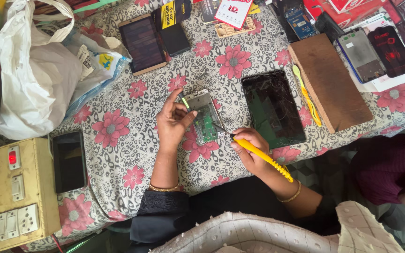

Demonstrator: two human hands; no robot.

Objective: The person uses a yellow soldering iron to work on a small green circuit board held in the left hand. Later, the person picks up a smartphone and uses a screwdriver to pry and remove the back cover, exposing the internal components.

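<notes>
Nearest the camera, the right hand (251, 152) grips a yellow screwdriver (262, 157), fingers wrapped tight round its handle, the tip resting on an opened phone (204, 117). That phone lies near the front edge of the flowered table (118, 140), its back cover already off and a green circuit board showing. The left hand (174, 122) steadies it, thumb and fingers pinching the phone's side. Judging by this, opening is done; the inner work looks unfinished. A cracked tablet (273, 107) lies just beside.

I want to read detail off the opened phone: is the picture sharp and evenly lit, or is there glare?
Head view: soft, even light, faint shadows; opened phone and both hands sharp; pale sheen on the cracked tablet; white bag is bright, nearly washed out.
</notes>
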